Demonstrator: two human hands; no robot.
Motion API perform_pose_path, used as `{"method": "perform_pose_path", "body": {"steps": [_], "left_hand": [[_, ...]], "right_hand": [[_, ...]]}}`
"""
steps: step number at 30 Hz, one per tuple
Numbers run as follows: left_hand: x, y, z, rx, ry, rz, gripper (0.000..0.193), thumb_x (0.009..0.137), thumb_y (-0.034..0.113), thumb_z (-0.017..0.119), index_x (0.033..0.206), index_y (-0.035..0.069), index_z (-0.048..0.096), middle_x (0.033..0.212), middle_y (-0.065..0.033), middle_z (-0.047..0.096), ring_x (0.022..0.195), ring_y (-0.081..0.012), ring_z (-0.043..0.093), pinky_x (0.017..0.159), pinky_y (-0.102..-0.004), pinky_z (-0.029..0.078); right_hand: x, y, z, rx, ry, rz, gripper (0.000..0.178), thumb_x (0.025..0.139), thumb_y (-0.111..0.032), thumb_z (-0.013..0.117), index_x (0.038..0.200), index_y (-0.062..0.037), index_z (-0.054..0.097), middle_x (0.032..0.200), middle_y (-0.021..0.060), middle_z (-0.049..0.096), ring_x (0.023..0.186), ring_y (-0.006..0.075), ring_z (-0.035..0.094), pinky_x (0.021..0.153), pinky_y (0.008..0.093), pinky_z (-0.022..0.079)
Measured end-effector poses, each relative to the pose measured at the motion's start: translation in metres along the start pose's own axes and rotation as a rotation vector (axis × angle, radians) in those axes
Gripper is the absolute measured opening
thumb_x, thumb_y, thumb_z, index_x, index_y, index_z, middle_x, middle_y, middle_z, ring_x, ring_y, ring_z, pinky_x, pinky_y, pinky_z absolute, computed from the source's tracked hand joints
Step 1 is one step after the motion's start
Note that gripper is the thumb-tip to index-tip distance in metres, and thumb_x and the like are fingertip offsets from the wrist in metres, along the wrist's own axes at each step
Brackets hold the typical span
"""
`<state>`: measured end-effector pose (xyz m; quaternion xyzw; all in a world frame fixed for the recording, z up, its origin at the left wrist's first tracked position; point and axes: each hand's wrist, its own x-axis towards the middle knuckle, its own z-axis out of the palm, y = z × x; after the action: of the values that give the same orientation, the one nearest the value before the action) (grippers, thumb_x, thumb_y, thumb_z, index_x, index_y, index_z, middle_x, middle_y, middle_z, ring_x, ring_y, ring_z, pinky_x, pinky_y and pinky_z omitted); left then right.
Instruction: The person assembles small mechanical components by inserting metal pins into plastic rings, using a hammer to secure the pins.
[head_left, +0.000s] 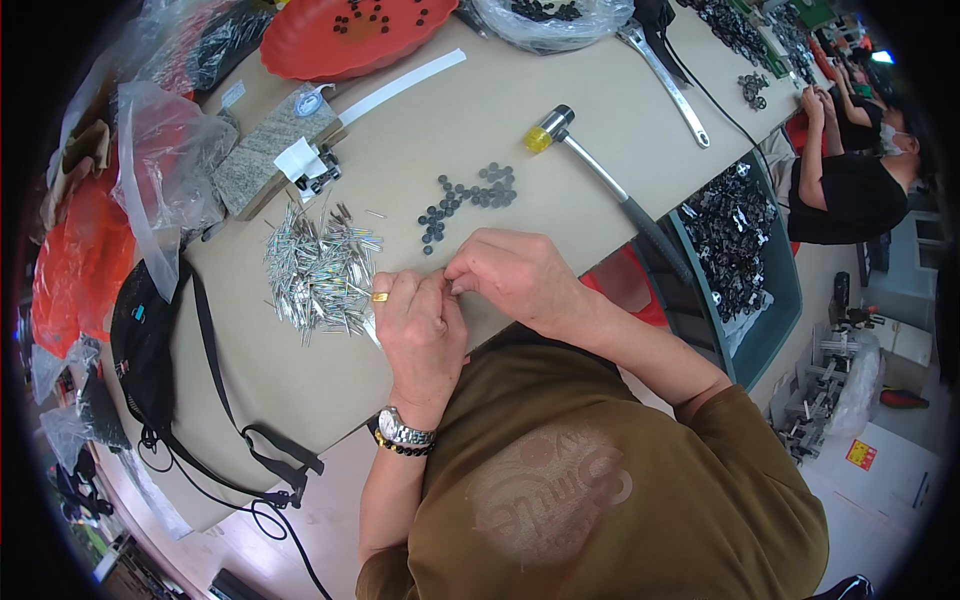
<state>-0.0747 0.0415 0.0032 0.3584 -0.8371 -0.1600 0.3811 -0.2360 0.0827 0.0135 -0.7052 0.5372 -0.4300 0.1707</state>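
My left hand (415,315), with a ring on one finger, and my right hand (515,275) meet fingertip to fingertip over the table's near edge. Both are closed in a pinch; whatever lies between the fingers is too small or too hidden to name. Close by my left hand spreads a heap of thin silvery metal pins (320,270). Just beyond the fingertips lie several small round black pieces (435,215), with greyer round pieces (497,185) beside them.
A mallet (590,165) with a yellow face lies to the right, its handle over a green bin (785,320) of black parts. Farther off are a wrench (670,90), a red dish (350,50) and a stone block (270,150). A black bag (145,340) lies left. Co-workers sit at right.
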Motion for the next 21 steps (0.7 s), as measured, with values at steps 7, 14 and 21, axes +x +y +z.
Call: {"method": "perform_pose_path", "body": {"steps": [7, 14, 21], "left_hand": [[0.0, 0.003, -0.002, -0.001, -0.047, -0.017, 0.019, 0.071, -0.011, 0.071, 0.088, -0.001, 0.071, 0.078, -0.0123, 0.055, 0.081, -0.0317, 0.053, 0.072, -0.0424, 0.047], [0.001, 0.003, -0.001, -0.025, -0.024, 0.023, 0.019, 0.071, -0.011, 0.071, 0.088, -0.002, 0.071, 0.077, -0.0124, 0.055, 0.079, -0.0318, 0.053, 0.071, -0.0429, 0.046], [-0.002, 0.002, -0.004, 0.011, -0.053, -0.034, 0.017, 0.075, -0.009, 0.073, 0.091, -0.002, 0.071, 0.078, -0.0132, 0.058, 0.078, -0.0319, 0.055, 0.073, -0.0427, 0.046]], "right_hand": [[0.002, -0.003, 0.0, -0.062, 0.029, 0.01, 0.02, 0.077, 0.001, 0.081, 0.089, -0.0024, 0.066, 0.08, 0.0088, 0.066, 0.071, 0.0256, 0.067, 0.06, 0.0345, 0.054], [-0.001, -0.017, -0.003, -0.303, -0.014, -0.075, 0.009, 0.081, -0.006, 0.067, 0.086, -0.0039, 0.06, 0.081, 0.0092, 0.057, 0.073, 0.0256, 0.066, 0.063, 0.0365, 0.057], [-0.001, -0.018, -0.034, -0.395, 0.066, 0.081, 0.032, 0.085, -0.017, 0.074, 0.114, -0.0068, 0.067, 0.1, 0.0071, 0.064, 0.094, 0.0255, 0.067, 0.073, 0.0382, 0.059]]}}
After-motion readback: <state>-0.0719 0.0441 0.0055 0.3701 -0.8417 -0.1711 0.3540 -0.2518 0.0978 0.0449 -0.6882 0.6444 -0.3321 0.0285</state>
